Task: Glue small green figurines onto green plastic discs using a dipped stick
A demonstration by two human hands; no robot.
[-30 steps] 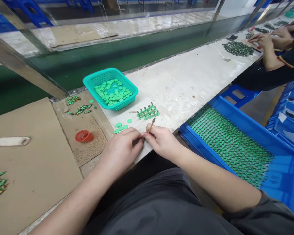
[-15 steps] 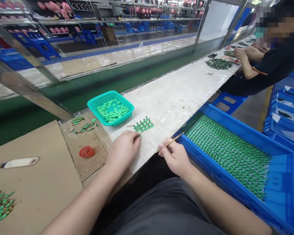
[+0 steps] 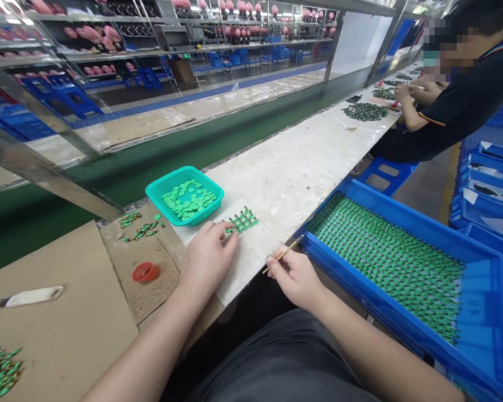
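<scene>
The small green pieces [image 3: 247, 225] stand in short rows on the tabletop [image 3: 276, 178], just beyond and to the right of the fingers of the left hand [image 3: 212, 251], the nearer one; whether those fingers pinch a piece, I cannot tell. Near the tabletop's edge, the right hand [image 3: 297, 273] has its fingers clamped on a thin brush [image 3: 293, 245], its long axis slanting toward the blue tray [image 3: 482, 318].

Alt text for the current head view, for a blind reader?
A person's left hand is at a cluster of stemmed green pieces on a white bench; the right hand holds a brush. Left of the pieces sit a teal basket of green discs and a red cup; right, a blue bin holds rows of similar pieces.
</scene>
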